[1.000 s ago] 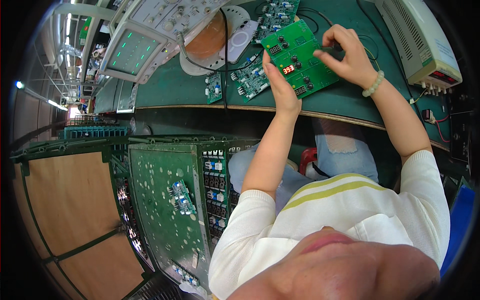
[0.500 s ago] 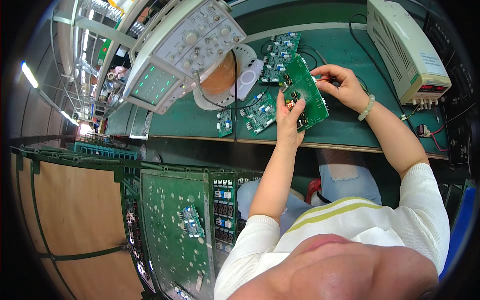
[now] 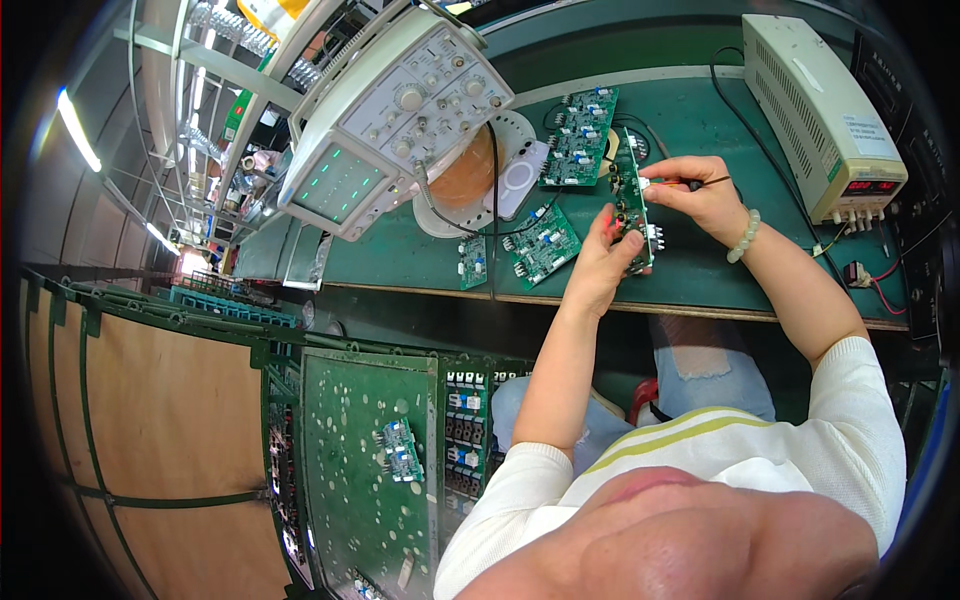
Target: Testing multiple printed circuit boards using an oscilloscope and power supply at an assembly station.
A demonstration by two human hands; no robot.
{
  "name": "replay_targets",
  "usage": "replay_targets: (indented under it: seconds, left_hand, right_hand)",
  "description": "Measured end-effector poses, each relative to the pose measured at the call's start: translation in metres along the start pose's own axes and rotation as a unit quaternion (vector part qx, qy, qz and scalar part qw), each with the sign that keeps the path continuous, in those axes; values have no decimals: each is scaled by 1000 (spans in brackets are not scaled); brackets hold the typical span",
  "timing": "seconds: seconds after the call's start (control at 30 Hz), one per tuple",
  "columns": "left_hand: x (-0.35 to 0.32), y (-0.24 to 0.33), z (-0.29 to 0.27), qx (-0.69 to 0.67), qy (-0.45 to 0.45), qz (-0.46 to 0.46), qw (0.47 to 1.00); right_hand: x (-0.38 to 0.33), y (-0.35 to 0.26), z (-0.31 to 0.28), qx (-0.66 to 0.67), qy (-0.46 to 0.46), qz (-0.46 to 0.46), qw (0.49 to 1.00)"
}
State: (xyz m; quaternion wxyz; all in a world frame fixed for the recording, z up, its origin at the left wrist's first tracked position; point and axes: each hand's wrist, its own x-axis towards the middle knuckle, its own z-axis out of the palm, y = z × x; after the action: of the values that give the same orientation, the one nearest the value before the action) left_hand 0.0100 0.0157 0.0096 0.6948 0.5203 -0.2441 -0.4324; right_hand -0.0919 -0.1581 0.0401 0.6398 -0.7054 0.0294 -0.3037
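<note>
The left hand (image 3: 598,268) closes its fingers on the lower end of a green circuit board (image 3: 632,212), held on edge above the green counter (image 3: 420,262), its long axis running away from the person. The right hand (image 3: 700,195) grips the board's far end, fingers pinching a thin dark probe (image 3: 708,183) that points right.

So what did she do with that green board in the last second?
The green circuit board was turned from lying face-up to standing on edge, gripped by the left hand. The right hand moved from the board's edge to bring a thin dark probe to its top. The other green boards stayed on the bench.
</note>
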Motion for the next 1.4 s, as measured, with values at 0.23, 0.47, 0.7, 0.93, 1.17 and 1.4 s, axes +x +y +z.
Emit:
replay_targets:
  seconds: [0.23,0.47,0.7,0.93,1.17,1.4]
  left_hand:
    - [-9,6,17,69,-12,25,997]
    - [-12,14,24,54,0,3,999]
    - [-7,3,17,3,40,24,999]
    - [-4,8,5,-91,45,68,992]
    - [-1,8,-2,-71,32,90,993]
    - [4,1,-6,-14,42,145,988]
  right_hand:
    - [-4,-5,7,6,6,3,1000]
    - [-4,-5,6,-17,6,3,1000]
    - [0,1,5,-14,-22,-83,996]
    - [-1,1,5,-63,-72,-127,987]
    - [-3,-4,7,-40,-48,-114,991]
    - [-2,2,5,-130,-72,-202,968]
